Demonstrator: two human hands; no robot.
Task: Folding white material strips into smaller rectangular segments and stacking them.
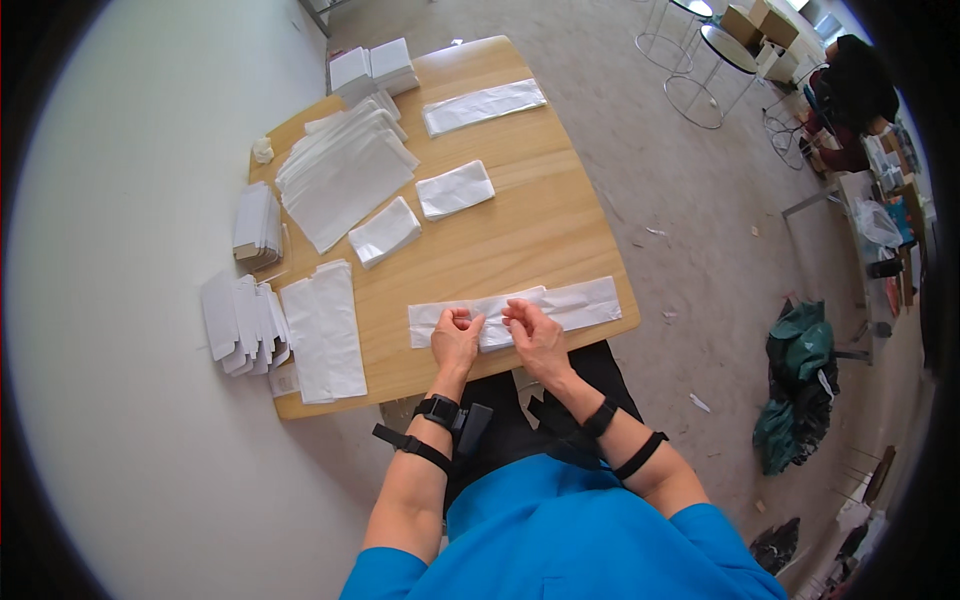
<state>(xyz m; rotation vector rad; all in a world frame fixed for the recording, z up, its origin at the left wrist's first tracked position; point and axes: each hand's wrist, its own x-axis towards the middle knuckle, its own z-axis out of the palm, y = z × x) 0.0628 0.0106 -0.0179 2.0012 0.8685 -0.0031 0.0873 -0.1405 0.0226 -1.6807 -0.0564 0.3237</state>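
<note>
A long strip of thin white wrapping sheet (592, 303) lies crosswise near the table's front edge, with a smaller white folded piece (496, 338) at its middle. My left hand (457, 340) is over the strip's left half, fingers curled and thumb pressed in on the sheet. Close beside it, my right hand (540, 340) has bent fingers and thumb drawn together at the sheet's middle. Exactly what lies between the fingertips is partly hidden by the hands. Two white folded packets (456, 190) (386, 232) rest farther up the table.
On the wooden table (530, 230) are fanned white sheets (345, 170), a flat white stack (327, 335), another folded strip (484, 106) and white boxes (258, 225). White cartons (243, 320) stand along its left edge by the wall. A person (855, 90) sits far right, beyond stools (728, 48).
</note>
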